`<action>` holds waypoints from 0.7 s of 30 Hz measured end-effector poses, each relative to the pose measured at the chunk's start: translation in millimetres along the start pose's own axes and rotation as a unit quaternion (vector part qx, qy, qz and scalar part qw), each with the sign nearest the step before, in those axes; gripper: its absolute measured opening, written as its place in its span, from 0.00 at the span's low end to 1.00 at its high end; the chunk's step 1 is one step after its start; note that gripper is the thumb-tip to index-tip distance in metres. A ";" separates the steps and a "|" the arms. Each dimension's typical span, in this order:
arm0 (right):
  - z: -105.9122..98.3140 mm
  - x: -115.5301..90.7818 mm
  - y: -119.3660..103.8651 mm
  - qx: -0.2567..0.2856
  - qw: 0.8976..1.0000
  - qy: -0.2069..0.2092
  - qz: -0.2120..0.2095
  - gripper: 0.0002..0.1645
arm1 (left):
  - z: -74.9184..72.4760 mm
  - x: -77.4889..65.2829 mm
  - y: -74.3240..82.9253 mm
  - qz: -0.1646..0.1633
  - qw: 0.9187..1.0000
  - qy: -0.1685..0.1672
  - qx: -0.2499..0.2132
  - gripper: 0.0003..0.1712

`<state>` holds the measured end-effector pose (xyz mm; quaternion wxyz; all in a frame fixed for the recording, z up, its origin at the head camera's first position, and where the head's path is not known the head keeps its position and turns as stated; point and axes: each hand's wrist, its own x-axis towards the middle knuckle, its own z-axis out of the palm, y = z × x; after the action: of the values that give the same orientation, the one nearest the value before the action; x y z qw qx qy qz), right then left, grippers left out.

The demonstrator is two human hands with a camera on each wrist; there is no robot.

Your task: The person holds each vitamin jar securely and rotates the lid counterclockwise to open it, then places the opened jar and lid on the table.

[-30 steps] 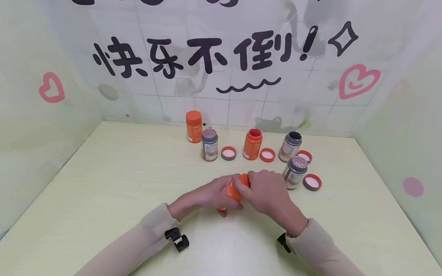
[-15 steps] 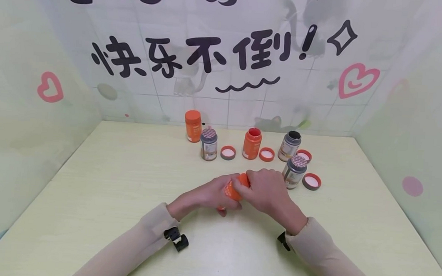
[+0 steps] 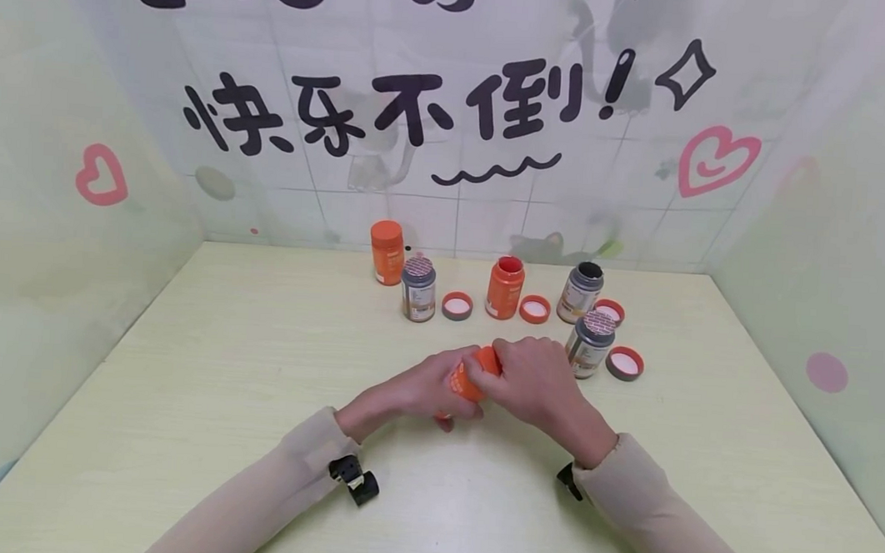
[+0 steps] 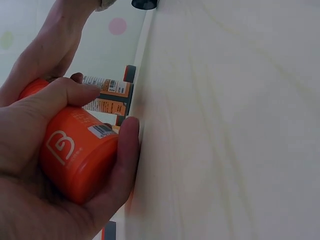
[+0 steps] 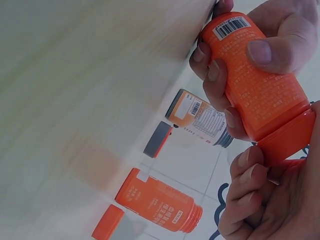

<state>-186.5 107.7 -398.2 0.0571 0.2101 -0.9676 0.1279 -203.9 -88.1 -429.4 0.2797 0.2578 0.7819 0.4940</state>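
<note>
An orange bottle [image 5: 260,82] with white print and a barcode is held tilted between both hands over the table. My left hand [image 3: 437,386] grips its body, thumb on one side and fingers wrapped round the other. My right hand [image 3: 533,383] holds the top end, its fingers curled round the orange cap [image 5: 289,137]. In the right wrist view the cap sits on the bottle's neck. The left wrist view shows the bottle's base [image 4: 82,180] lying toward the left palm, partly hidden by the fingers.
Behind the hands stand a capped orange bottle [image 3: 388,255], a sealed grey bottle [image 3: 419,294], an uncapped orange bottle [image 3: 504,292] and an uncapped grey bottle [image 3: 580,296]. Another sealed grey bottle [image 3: 589,348] is beside the right hand. Several caps lie upturned, one a grey-red cap [image 3: 625,364].
</note>
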 end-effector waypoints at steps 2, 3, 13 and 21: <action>-0.3 0.4 0.0 0.000 1.000 0.001 -0.003 0.28 | 0.5 -0.3 -0.1 0.002 1.000 0.007 0.001 0.33; -0.4 0.5 0.1 0.000 1.000 0.002 -0.004 0.28 | 0.7 -0.5 0.0 0.002 1.000 0.009 0.001 0.33; 0.5 0.7 0.6 0.006 1.000 -0.011 -0.014 0.27 | -2.3 -1.0 -0.8 0.006 1.000 -0.006 -0.003 0.33; -1.5 1.0 -0.3 0.012 0.999 -0.037 -0.017 0.26 | -3.4 0.0 -4.1 0.020 1.000 -0.019 -0.012 0.34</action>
<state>-187.2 107.4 -396.4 0.0207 0.2318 -0.9638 0.1304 -206.8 -91.8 -432.0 0.2882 0.2791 0.7649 0.5039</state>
